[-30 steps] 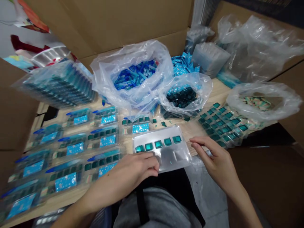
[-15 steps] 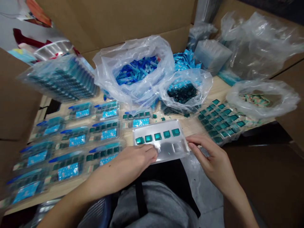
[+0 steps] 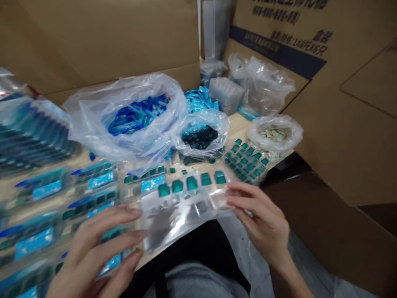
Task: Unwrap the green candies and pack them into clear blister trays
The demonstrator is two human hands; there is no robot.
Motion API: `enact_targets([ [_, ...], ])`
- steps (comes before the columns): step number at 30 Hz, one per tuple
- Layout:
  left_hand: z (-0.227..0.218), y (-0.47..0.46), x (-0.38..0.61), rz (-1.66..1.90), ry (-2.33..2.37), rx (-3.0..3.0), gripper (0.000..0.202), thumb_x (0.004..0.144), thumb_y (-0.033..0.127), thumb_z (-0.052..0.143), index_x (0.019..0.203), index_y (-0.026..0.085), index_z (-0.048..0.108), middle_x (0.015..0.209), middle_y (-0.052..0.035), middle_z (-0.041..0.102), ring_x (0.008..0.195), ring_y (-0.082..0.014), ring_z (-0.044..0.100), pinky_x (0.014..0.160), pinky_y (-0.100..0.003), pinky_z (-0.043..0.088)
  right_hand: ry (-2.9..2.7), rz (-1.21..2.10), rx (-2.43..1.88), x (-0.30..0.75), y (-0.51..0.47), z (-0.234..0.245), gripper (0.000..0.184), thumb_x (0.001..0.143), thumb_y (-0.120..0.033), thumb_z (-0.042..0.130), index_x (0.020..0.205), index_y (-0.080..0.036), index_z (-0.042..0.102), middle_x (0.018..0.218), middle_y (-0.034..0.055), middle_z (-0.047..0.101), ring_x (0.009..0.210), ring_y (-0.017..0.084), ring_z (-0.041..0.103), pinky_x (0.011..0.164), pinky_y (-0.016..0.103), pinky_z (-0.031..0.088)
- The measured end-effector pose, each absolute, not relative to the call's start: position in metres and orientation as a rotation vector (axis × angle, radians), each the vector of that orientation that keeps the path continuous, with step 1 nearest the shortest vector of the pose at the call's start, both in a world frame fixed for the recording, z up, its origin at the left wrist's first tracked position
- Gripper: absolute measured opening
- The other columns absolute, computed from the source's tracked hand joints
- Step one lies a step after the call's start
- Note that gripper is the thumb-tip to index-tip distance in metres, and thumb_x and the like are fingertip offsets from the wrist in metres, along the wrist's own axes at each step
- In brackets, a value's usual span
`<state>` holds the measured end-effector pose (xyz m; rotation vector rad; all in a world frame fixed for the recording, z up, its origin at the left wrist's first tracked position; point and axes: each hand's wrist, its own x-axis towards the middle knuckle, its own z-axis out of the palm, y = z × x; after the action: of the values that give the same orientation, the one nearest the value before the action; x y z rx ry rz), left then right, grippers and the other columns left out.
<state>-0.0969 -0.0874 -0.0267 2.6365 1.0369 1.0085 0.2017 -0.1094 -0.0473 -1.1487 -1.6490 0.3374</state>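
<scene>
A clear plastic sleeve [image 3: 173, 219] is raised slightly over the wooden table, with several teal square pieces [image 3: 192, 183] in a row along its far side. My right hand [image 3: 260, 219] pinches the sleeve's right end between fingers and thumb. My left hand [image 3: 96, 248] is blurred, with its fingers spread and their tips at the sleeve's left edge. Beneath that hand lie blister packs with blue labels [image 3: 111, 263], partly hidden by it.
More labelled packs [image 3: 93, 178] cover the table's left side. Plastic bags of blue pieces [image 3: 136, 116] and dark teal pieces [image 3: 200, 138] stand behind, beside loose teal squares [image 3: 245, 161]. Cardboard box walls [image 3: 341, 124] surround the wooden table [image 3: 238, 126].
The view has swung right and tilted. The sleeve has risen from the table into my right hand, and my left hand has moved left, off its surface.
</scene>
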Motion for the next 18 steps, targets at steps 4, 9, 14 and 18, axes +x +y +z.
enact_targets([
  [4, -0.039, -0.077, -0.109, 1.026, 1.106, 2.696, 0.017, 0.09, 0.02, 0.054, 0.101, 0.028, 0.064, 0.115, -0.0004, 0.061, 0.099, -0.0182, 0.06, 0.078, -0.029, 0.048, -1.333, -0.074, -1.398, 0.248, -0.098, -0.06, 0.018, 0.084, -0.011, 0.07, 0.094, -0.026, 0.074, 0.105, 0.003, 0.073, 0.097, 0.018, 0.069, 0.085, 0.032, 0.055],
  [9, -0.041, -0.087, -0.091, 0.902, 1.324, 2.478, 0.016, 0.095, 0.02, 0.049, 0.103, 0.027, 0.062, 0.118, -0.0023, 0.059, 0.104, -0.016, 0.06, 0.071, -0.021, 0.053, -1.248, -0.258, -1.626, 0.295, -0.064, -0.092, 0.015, 0.089, -0.032, 0.065, 0.085, -0.02, 0.075, 0.092, 0.0088, 0.074, 0.086, 0.024, 0.069, 0.072, 0.039, 0.055],
  [14, -0.046, -0.087, -0.094, 0.84, 1.335, 2.481, 0.017, 0.095, 0.023, 0.049, 0.105, 0.026, 0.062, 0.117, -0.0045, 0.061, 0.104, -0.0183, 0.064, 0.076, -0.023, 0.057, -1.434, -0.18, -1.753, 0.308, -0.059, -0.098, 0.032, 0.086, -0.049, 0.063, 0.089, -0.021, 0.077, 0.096, 0.0114, 0.075, 0.092, 0.03, 0.067, 0.085, 0.05, 0.05],
  [18, -0.05, -0.081, -0.106, 0.812, 1.32, 2.541, 0.019, 0.093, 0.018, 0.05, 0.106, 0.025, 0.062, 0.113, -0.0052, 0.063, 0.101, -0.0186, 0.067, 0.083, -0.026, 0.058, -1.433, -0.231, -1.776, 0.304, -0.055, -0.074, 0.038, 0.09, -0.05, 0.058, 0.102, -0.018, 0.074, 0.108, 0.0163, 0.071, 0.104, 0.034, 0.062, 0.093, 0.056, 0.045],
])
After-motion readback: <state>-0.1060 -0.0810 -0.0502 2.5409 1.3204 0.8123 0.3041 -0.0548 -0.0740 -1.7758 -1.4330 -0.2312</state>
